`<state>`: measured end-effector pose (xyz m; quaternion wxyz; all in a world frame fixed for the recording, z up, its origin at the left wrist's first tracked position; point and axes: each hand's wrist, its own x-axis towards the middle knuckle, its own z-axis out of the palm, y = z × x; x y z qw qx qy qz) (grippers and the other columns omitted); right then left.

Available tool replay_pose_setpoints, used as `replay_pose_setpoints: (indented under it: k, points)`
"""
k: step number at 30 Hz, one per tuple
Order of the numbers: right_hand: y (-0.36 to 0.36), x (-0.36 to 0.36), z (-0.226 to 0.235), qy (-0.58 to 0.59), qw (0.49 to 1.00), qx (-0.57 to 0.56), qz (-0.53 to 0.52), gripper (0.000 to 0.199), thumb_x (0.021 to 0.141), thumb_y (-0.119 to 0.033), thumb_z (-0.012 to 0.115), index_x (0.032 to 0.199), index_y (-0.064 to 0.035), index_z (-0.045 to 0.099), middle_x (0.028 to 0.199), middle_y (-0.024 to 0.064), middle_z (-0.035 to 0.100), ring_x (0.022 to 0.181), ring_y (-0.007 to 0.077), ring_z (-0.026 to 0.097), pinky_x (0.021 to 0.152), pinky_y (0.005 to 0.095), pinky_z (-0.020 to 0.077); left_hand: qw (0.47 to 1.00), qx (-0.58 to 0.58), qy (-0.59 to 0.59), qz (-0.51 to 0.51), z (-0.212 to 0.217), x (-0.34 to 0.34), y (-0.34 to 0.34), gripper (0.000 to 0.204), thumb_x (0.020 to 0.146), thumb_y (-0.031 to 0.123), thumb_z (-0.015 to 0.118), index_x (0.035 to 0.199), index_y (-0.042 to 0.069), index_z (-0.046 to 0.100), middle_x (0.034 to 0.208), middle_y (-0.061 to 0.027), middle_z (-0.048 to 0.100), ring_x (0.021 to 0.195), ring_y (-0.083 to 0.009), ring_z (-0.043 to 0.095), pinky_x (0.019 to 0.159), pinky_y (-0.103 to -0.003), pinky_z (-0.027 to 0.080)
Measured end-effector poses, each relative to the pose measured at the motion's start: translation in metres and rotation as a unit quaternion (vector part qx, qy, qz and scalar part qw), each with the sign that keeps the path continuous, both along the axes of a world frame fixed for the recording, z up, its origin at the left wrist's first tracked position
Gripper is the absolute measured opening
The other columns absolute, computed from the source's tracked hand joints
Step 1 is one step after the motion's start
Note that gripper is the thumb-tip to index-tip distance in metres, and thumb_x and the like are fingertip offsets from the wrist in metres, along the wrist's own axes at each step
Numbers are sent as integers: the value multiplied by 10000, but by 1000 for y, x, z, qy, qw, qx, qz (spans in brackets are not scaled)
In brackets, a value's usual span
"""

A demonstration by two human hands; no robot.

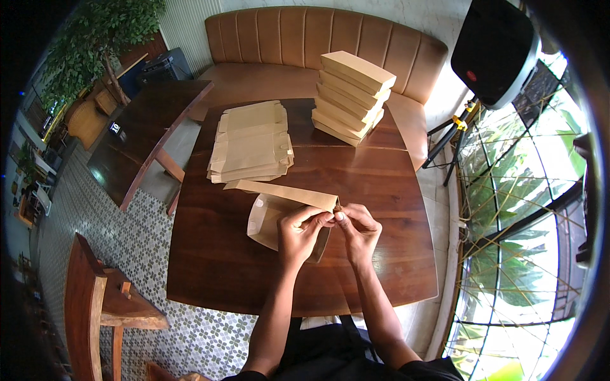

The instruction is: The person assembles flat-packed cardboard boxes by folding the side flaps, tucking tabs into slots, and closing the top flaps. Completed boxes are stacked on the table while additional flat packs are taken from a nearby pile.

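Fingers (307, 213) of both hands pinch the lid-flap corner (333, 203) of the part-folded kraft box (270, 219), its tray beneath and left of them on the bench (394, 267); I'd square that corner, crease sharply before releasing.

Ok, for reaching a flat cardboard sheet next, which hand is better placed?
Probably the left hand: it is nearer the flat cardboard pile, which lies ahead and to the left. The right hand sits farther off. Both pinch at a corner of the open box, so either would first need freeing.
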<state>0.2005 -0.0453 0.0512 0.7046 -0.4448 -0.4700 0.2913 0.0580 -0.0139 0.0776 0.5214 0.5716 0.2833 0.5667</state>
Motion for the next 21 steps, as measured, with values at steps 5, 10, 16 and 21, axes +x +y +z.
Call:
replay_pose_setpoints:
  k: [5,10,16,21]
  points:
    - [-4,-3,3,104,994,-34,-7,138,818,-7,882,920,-29,791,943,53,771,914,125,690,861,287,550,992,-70,-87,-57,-14,0,7,193,1013,31,685,1156,-96,710,1034,-155,761,917,-220,758,835,-351,662]
    - [-3,1,12,60,997,-40,4,140,815,-4,883,915,-26,787,937,47,763,921,118,688,851,282,549,996,-44,-57,-55,-15,1,11,187,1015,33,686,1148,-98,699,1052,-145,747,947,-203,740,825,-341,654]
    - [-2,1,24,71,997,-31,26,161,832,-26,881,948,-16,770,930,53,757,859,105,684,800,267,560,999,5,-19,-44,-7,1,10,167,1018,12,673,1149,-92,683,1067,-125,722,999,-188,714,828,-335,647]
    - [6,14,32,129,973,-94,169,186,856,-21,866,914,-27,689,864,34,721,774,98,667,690,262,562,994,-50,-33,-88,-11,-2,14,193,1030,24,655,1197,-72,639,1103,-120,696,999,-188,698,794,-345,648]
